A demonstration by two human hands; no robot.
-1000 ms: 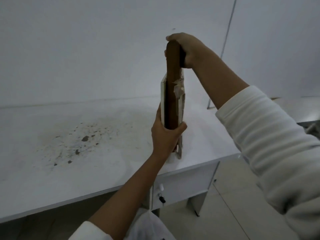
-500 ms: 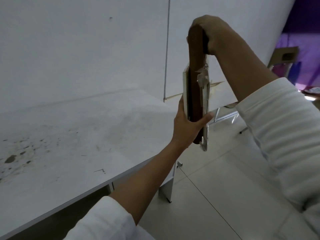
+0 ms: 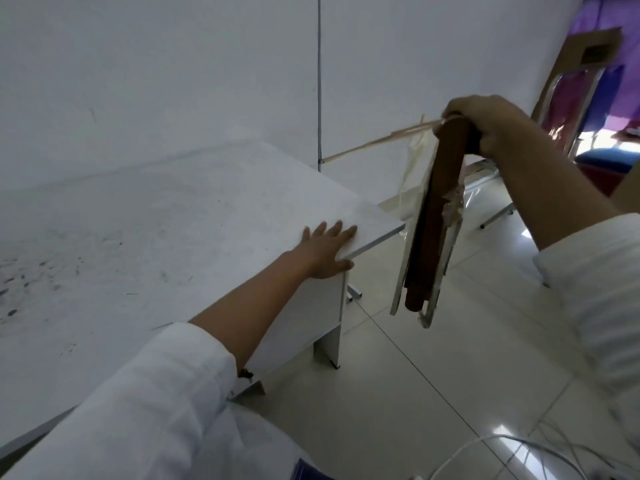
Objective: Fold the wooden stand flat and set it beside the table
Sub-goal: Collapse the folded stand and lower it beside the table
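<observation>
- Now the right hand (image 3: 485,124), in the upper right of the frame, is gripping the stand (image 3: 433,223) by its top end, fingers wrapped closed around the brown wood.
- Folded flat, the stand is hanging below that fist, its long axis running steeply down and slightly toward the lower left, bottom end in the air over the floor (image 3: 415,393).
- It is sitting just right of the table (image 3: 173,237) corner at frame centre, apart from it and not yet set down.
- Flat on the corner, the left hand (image 3: 327,252) is resting with fingers spread, holding nothing; it is the nearer hand to the table but is clear of the stand.
- Judging from this, the coming move is depending on lowering the stand straight down along its own axis, beside the table leg (image 3: 330,341).
- No brand, label or writing is showing anywhere that I can read.
</observation>
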